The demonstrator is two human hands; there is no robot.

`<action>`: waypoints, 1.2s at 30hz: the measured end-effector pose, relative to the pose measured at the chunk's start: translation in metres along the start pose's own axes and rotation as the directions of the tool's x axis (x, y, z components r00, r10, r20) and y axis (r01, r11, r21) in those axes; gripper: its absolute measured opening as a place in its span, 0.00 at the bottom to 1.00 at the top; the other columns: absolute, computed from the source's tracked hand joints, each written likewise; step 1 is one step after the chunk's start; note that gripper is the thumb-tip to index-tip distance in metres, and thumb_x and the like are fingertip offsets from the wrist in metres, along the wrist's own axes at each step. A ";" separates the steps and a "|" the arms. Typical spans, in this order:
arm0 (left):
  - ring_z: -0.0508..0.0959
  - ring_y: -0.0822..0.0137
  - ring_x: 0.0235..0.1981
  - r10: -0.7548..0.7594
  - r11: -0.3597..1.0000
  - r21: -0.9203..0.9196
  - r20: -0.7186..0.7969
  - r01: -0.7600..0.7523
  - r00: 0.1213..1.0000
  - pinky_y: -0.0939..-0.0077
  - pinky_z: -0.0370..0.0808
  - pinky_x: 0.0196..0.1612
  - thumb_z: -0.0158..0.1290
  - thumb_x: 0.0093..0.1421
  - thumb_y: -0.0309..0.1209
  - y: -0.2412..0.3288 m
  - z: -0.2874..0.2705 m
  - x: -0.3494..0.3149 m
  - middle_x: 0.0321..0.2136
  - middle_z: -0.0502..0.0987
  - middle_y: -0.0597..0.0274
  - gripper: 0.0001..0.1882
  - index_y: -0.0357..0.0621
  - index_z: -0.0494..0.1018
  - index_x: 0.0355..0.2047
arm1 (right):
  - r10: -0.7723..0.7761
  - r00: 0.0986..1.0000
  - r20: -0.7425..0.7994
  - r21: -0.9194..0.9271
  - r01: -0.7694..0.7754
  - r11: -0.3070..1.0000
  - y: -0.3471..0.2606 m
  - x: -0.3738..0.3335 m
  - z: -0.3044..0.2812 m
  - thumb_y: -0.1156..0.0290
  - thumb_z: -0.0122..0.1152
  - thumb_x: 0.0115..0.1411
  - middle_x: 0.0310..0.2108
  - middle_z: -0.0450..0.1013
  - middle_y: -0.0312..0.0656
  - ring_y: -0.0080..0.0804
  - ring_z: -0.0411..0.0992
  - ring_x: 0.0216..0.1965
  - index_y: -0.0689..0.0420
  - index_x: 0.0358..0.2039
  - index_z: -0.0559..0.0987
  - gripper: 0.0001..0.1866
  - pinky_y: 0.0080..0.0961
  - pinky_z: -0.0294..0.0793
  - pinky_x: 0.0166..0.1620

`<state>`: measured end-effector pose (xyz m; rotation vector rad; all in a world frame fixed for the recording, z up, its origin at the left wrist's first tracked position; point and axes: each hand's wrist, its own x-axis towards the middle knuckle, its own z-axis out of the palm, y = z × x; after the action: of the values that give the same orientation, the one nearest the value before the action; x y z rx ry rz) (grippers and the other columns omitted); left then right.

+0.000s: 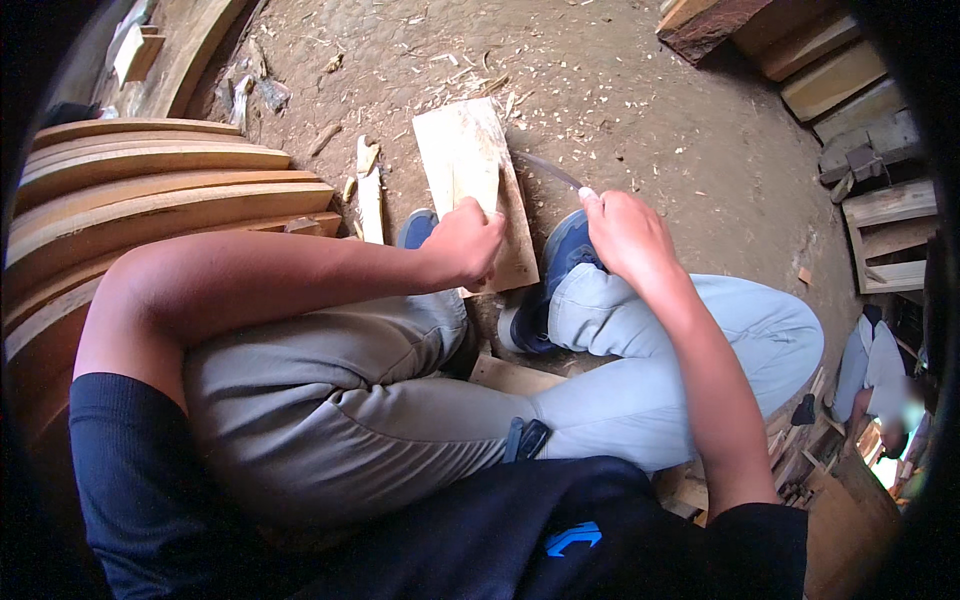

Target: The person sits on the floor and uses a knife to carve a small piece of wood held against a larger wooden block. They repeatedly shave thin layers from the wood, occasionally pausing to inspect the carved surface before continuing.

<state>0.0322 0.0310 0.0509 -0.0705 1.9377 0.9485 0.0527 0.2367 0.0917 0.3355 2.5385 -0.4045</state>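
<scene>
A pale wooden board (517, 240) rests on the ground between my feet. My left hand (466, 243) is closed over it, gripping the near end of a light, narrow piece of wood (476, 184) that lies along the board. To the right, my right hand (628, 235) is wrapped round the handle of a knife. The knife's blade (545, 167) points away and to the left, its tip close to the board's right edge. Most of the handle is hidden inside my fingers.
Long planks (150, 160) are stacked on the left. Wood chips (490, 82) and a split offcut (370, 200) lie on the dirt floor. My blue shoes (570, 245) flank the board. Timber blocks (835, 80) stand far right; another person (880, 375) is at the right edge.
</scene>
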 end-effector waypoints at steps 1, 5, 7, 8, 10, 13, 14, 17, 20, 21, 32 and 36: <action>0.79 0.55 0.19 -0.063 0.995 -0.075 0.009 0.063 0.998 0.64 0.76 0.23 0.40 0.63 0.38 0.005 -0.001 -0.004 0.22 0.75 0.41 0.21 0.23 0.61 0.37 | -0.012 1.000 0.012 0.027 0.012 1.000 -0.001 -0.001 0.000 0.53 0.39 0.66 0.35 0.74 0.62 0.60 0.73 0.42 0.65 0.33 0.78 0.27 0.49 0.69 0.47; 0.78 0.56 0.18 -0.058 0.986 -0.152 0.034 0.063 0.998 0.65 0.75 0.19 0.38 0.64 0.36 0.006 -0.005 -0.005 0.19 0.74 0.44 0.19 0.24 0.61 0.36 | -0.064 0.998 -0.012 0.148 0.065 0.987 0.000 0.002 0.010 0.54 0.39 0.67 0.35 0.73 0.64 0.62 0.72 0.40 0.65 0.31 0.79 0.28 0.50 0.68 0.47; 0.78 0.56 0.17 -0.068 0.983 -0.164 0.068 0.078 0.995 0.65 0.75 0.18 0.37 0.64 0.35 0.004 -0.007 -0.002 0.18 0.73 0.45 0.19 0.24 0.60 0.36 | -0.086 0.996 0.023 0.157 0.081 0.984 0.002 0.006 0.013 0.54 0.38 0.67 0.34 0.73 0.64 0.63 0.71 0.40 0.66 0.31 0.78 0.28 0.50 0.69 0.46; 0.78 0.56 0.17 -0.090 0.977 -0.184 0.080 0.104 0.993 0.64 0.75 0.18 0.37 0.65 0.35 0.003 -0.007 -0.003 0.18 0.73 0.45 0.18 0.24 0.59 0.36 | -0.097 0.994 0.041 0.161 0.089 0.983 0.002 0.007 0.014 0.54 0.38 0.68 0.34 0.73 0.64 0.63 0.71 0.40 0.66 0.31 0.78 0.28 0.50 0.69 0.46; 0.77 0.56 0.17 -0.136 0.961 -0.228 0.107 0.158 0.985 0.64 0.75 0.17 0.37 0.65 0.35 0.004 -0.005 -0.008 0.19 0.72 0.46 0.18 0.25 0.59 0.36 | -0.096 0.992 0.084 0.176 0.080 0.981 0.000 0.007 0.017 0.54 0.37 0.68 0.33 0.73 0.64 0.63 0.72 0.40 0.66 0.32 0.78 0.28 0.50 0.69 0.46; 0.75 0.56 0.10 -0.063 0.962 -0.258 0.110 0.090 0.992 0.66 0.71 0.10 0.38 0.65 0.40 -0.003 -0.003 -0.004 0.15 0.71 0.49 0.22 0.26 0.61 0.27 | -0.085 0.990 0.112 0.141 0.069 0.988 -0.007 0.002 0.021 0.54 0.37 0.68 0.34 0.74 0.64 0.63 0.72 0.40 0.66 0.32 0.78 0.28 0.51 0.70 0.45; 0.76 0.56 0.13 -0.083 0.966 -0.236 0.089 0.102 0.993 0.65 0.72 0.12 0.38 0.65 0.38 -0.006 -0.001 -0.003 0.18 0.72 0.48 0.20 0.27 0.60 0.30 | -0.080 0.990 0.116 0.119 0.066 0.991 -0.009 0.001 0.023 0.54 0.36 0.68 0.34 0.74 0.64 0.62 0.72 0.40 0.66 0.32 0.78 0.28 0.51 0.70 0.45; 0.78 0.55 0.18 -0.121 0.977 -0.175 0.020 0.123 0.992 0.63 0.75 0.16 0.38 0.65 0.36 0.009 -0.002 -0.010 0.23 0.73 0.46 0.17 0.28 0.60 0.35 | -0.099 0.986 0.130 0.094 0.087 0.992 -0.013 0.002 0.027 0.54 0.36 0.68 0.35 0.74 0.63 0.62 0.73 0.41 0.66 0.33 0.78 0.28 0.51 0.71 0.45; 0.79 0.54 0.20 -0.149 0.977 -0.153 -0.010 0.146 0.989 0.62 0.77 0.16 0.39 0.65 0.35 0.016 -0.002 -0.014 0.23 0.74 0.45 0.17 0.27 0.62 0.34 | -0.099 0.991 0.090 0.085 0.091 0.992 -0.020 0.000 0.027 0.54 0.35 0.69 0.32 0.73 0.65 0.63 0.72 0.39 0.68 0.30 0.78 0.30 0.51 0.70 0.44; 0.79 0.53 0.20 -0.173 0.973 -0.153 0.002 0.172 0.985 0.62 0.77 0.16 0.39 0.65 0.35 0.018 -0.004 -0.013 0.23 0.74 0.44 0.17 0.26 0.62 0.34 | -0.092 0.992 0.087 0.066 0.086 0.994 -0.023 -0.002 0.026 0.55 0.35 0.69 0.32 0.74 0.64 0.63 0.72 0.39 0.67 0.31 0.78 0.29 0.51 0.71 0.45; 0.77 0.56 0.17 0.012 1.000 -0.011 0.160 -0.010 0.987 0.63 0.73 0.14 0.38 0.64 0.34 -0.017 0.000 0.022 0.18 0.71 0.48 0.19 0.26 0.65 0.25 | -0.020 0.994 0.104 -0.040 0.024 0.999 -0.055 0.023 0.022 0.61 0.39 0.66 0.38 0.76 0.57 0.52 0.75 0.43 0.61 0.36 0.81 0.22 0.43 0.75 0.46; 0.82 0.48 0.28 -0.151 0.980 -0.116 0.093 0.161 0.984 0.59 0.80 0.25 0.42 0.62 0.32 0.012 -0.003 0.002 0.28 0.75 0.34 0.19 0.17 0.62 0.36 | 0.039 0.971 0.238 -0.063 -0.025 0.998 -0.039 0.034 0.015 0.60 0.38 0.67 0.46 0.73 0.58 0.55 0.72 0.49 0.63 0.43 0.78 0.22 0.45 0.70 0.52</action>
<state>0.0236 0.0383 0.0569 -0.2474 1.7682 0.9505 0.0199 0.2003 0.0693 0.2869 2.3015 -0.3345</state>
